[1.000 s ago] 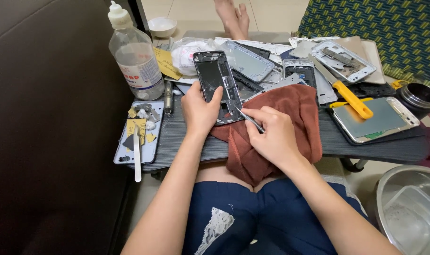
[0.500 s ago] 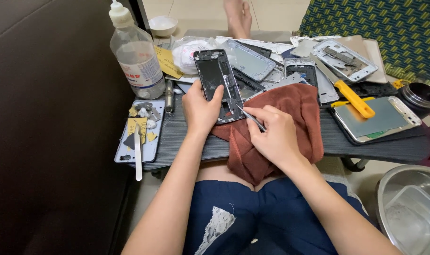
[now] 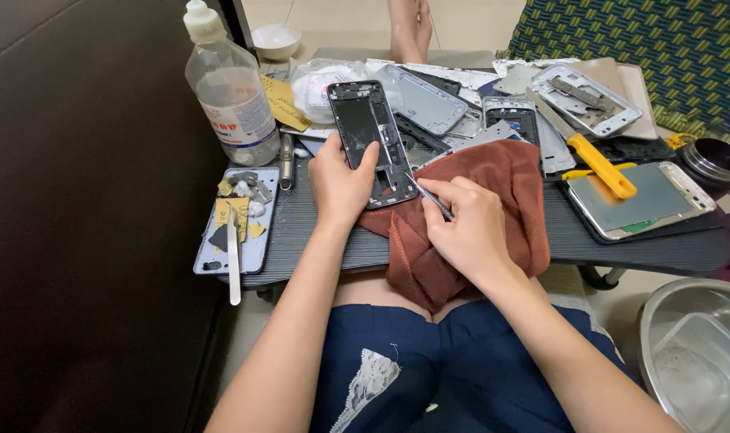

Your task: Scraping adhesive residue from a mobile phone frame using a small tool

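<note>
My left hand [image 3: 341, 180] grips the lower end of a black phone frame [image 3: 367, 120] that lies lengthwise on the small grey table [image 3: 317, 236]. My right hand [image 3: 461, 224] pinches a thin metal tool [image 3: 429, 196] whose tip touches the frame's lower right edge. This hand rests on a rust-brown cloth [image 3: 493, 180] that is spread over the table and hangs off its front edge.
A clear liquid bottle [image 3: 230, 88] stands at the back left. A phone back holding scraps and a white tool [image 3: 234, 216] lies at the left. Several phone frames and panels [image 3: 541, 112], a yellow plastic tool [image 3: 602, 164] and a metal basin [image 3: 694, 353] lie to the right.
My right hand with the tool has shifted slightly along the frame's lower right edge. My left hand keeps its hold on the frame.
</note>
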